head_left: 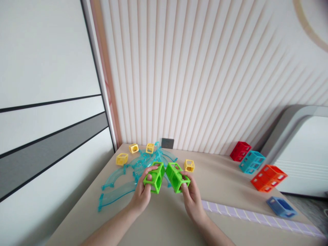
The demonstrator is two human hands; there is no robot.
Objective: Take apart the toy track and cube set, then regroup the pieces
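Note:
My left hand (144, 189) is closed around a green open-frame block (156, 177), fingers over its top and outer side. A matching green block (176, 177) is gripped by my right hand (191, 197). Both blocks are held up over the middle of the table, tilted toward each other, their upper inner corners very close; I cannot tell whether they touch. Behind and left of them lies a heap of translucent teal track pieces (118, 195), some curved. A yellow frame block (189, 165) stands just beyond my right hand.
Several more yellow blocks (122, 159) stand at the table's back left. Along the right are red (240, 151), teal (251, 162), orange (269, 178) and blue blocks (282, 207). A long lilac strip (256, 218) crosses the front right. A ribbed wall (164, 75) backs the table.

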